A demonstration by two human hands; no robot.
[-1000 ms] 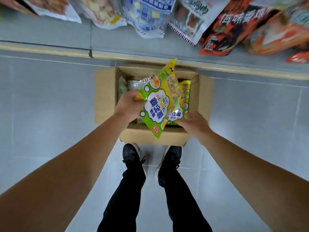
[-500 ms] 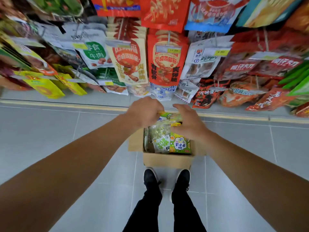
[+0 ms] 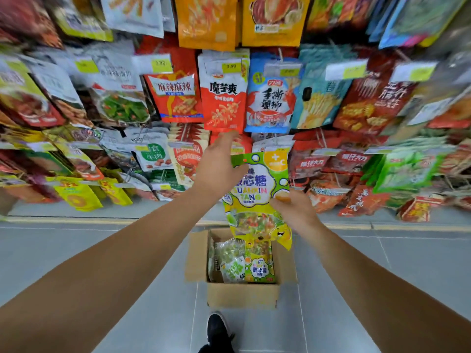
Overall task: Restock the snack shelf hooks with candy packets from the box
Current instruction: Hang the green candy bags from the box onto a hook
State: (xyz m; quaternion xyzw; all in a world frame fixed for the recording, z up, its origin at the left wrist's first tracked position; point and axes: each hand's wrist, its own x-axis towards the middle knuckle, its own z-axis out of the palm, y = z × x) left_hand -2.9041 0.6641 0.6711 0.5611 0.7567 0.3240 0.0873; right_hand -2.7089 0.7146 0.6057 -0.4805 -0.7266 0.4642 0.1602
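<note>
Grey floor tiles (image 3: 76, 250) were what we had underfoot, with one black sneaker (image 3: 219, 329) poking into the bottom of the view. Just ahead of that shoe sat the open cardboard box (image 3: 242, 294), flaps folded out, with a few more green and yellow candy packets (image 3: 244, 263) standing on edge inside it.

Above the box we had both arms stretched out. Our right hand (image 3: 295, 212) pinched the lime-green candy packet (image 3: 257, 200) at its right edge, about halfway down, so the packet hung upright with its clear window of sweets at the bottom, right over the box. Our left hand (image 3: 216, 169) was at the packet's top left corner, fingers loosely spread and reaching upward. We honestly couldn't tell whether the thumb was actually gripping that corner, since the packet covers it.

Behind the packet was the snack shelf wall (image 3: 331, 161), crammed with hanging bags. Straight past our left fingertips hung a red konjac snack bag (image 3: 223, 98), with a blue crab-stick bag (image 3: 271, 98) beside it on the right and another red bag (image 3: 173, 98) on its left. Yellow price tags (image 3: 160, 63) sat on the hook ends, two of them reading 3.90. Everything out at the edges was too blurred to read.
</note>
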